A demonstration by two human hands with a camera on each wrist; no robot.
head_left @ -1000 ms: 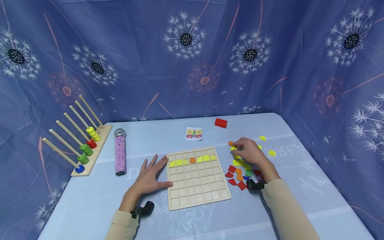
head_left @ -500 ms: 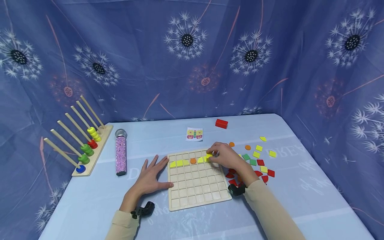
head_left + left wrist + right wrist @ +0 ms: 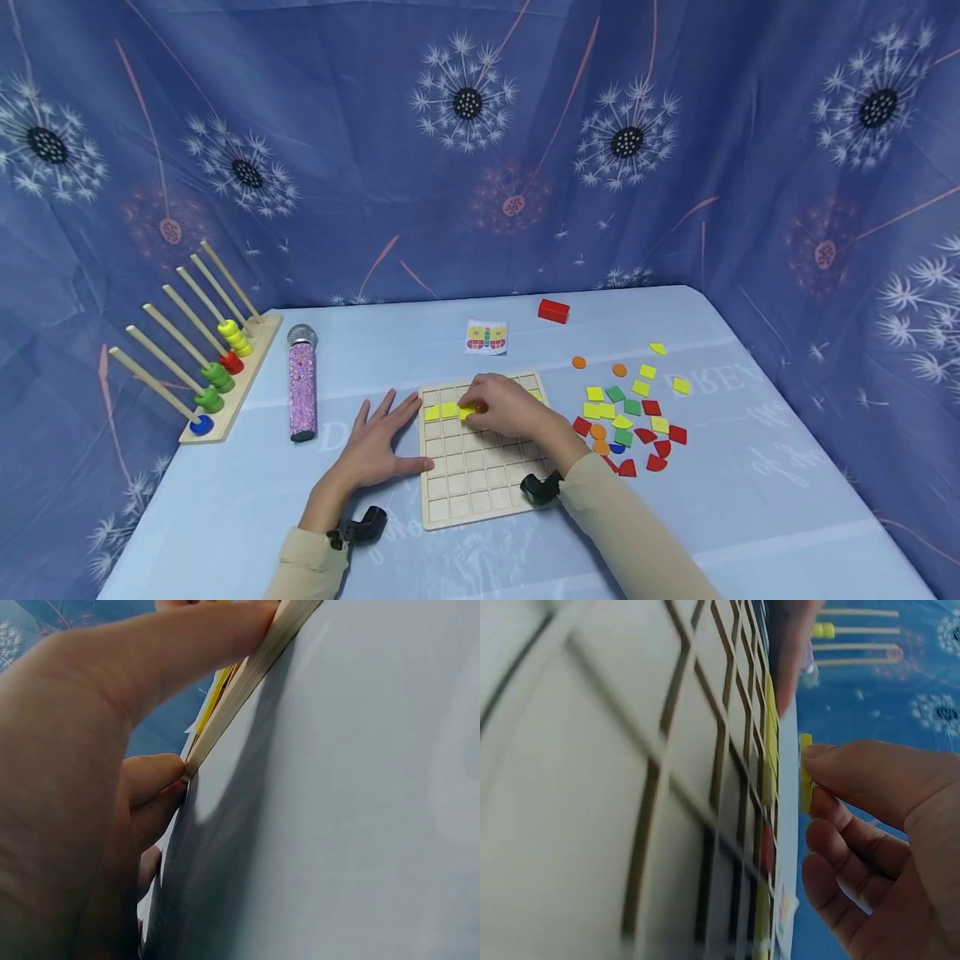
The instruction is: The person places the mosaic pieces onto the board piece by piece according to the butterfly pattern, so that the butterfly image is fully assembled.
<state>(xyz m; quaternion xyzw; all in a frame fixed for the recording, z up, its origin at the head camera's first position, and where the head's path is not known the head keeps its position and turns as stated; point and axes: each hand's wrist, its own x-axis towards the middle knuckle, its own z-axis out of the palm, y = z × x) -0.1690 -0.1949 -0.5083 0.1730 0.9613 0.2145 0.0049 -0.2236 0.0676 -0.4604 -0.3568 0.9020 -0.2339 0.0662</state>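
A wooden grid board [image 3: 480, 482] lies on the table, with yellow tiles [image 3: 432, 413] in its second row from the back. My left hand [image 3: 377, 448] has its fingers spread along the board's left side, thumb and fingertips touching the edge. Over that row, my right hand [image 3: 510, 410] pinches yellow tile pieces between thumb and fingers. The right wrist view shows two yellow edges at the fingertips, an upper yellow tile [image 3: 805, 754] and a lower one [image 3: 805, 798], held just off the board. The row's middle cells are hidden behind this hand in the head view.
Loose yellow, red, green, orange and blue tiles [image 3: 632, 407] lie scattered right of the board. Behind it are a butterfly pattern card [image 3: 486, 337] and a red block [image 3: 553, 311]. A glittery microphone [image 3: 302, 387] and a peg stand with rings [image 3: 232, 392] stand left.
My right hand has gone from the loose tiles to the board's right part, then left along the row, carrying yellow tiles. My left hand has stayed at the board's edge.
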